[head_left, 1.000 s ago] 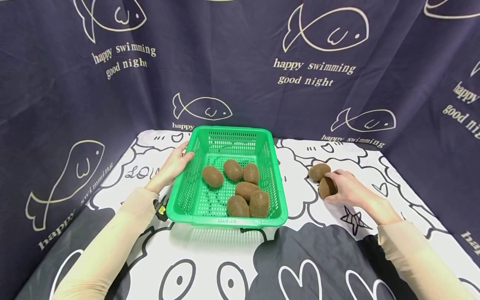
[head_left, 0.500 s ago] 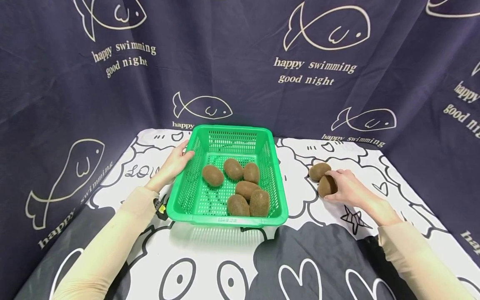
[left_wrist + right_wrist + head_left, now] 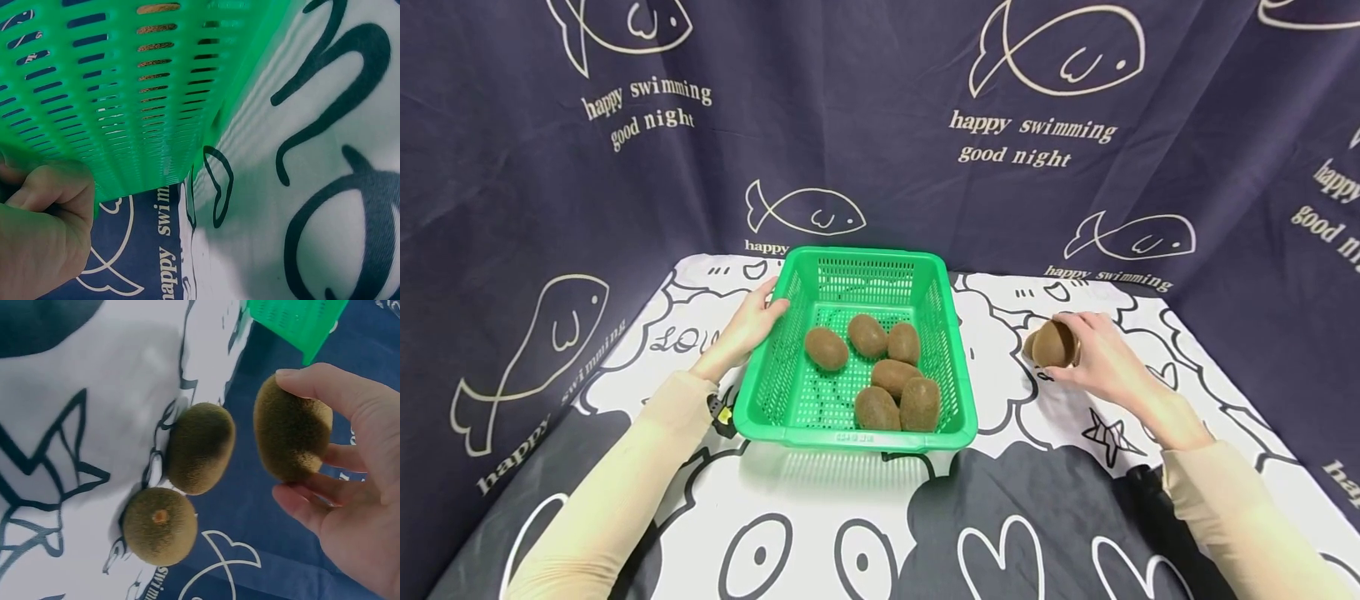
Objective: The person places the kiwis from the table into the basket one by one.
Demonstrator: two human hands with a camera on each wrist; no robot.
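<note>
My left hand (image 3: 751,323) grips the left rim of a green slotted plastic basket (image 3: 853,440). In the left wrist view its fingers curl at the basket's upper edge. Several brown kiwis (image 3: 826,348) lie in the basket, mostly in its right half. Off to the right, my right hand (image 3: 1101,358) holds a kiwi (image 3: 290,428) between thumb and fingers, raised over the cloth. Under it, the right wrist view shows two more kiwis, one oval (image 3: 201,449) and one with its stem end turned to the camera (image 3: 160,526). The held fruit mostly hides them in the head view.
A white and dark cloth (image 3: 820,517) with cartoon drawings covers the table. A navy curtain (image 3: 895,125) with fish prints hangs behind and along both sides. A small black and yellow object (image 3: 724,417) sits by the left wrist, beside the basket's front left corner.
My right hand has lifted a kiwi from the cloth, moving it up and slightly away, in front of the other fruit there. The left hand and basket have stayed put.
</note>
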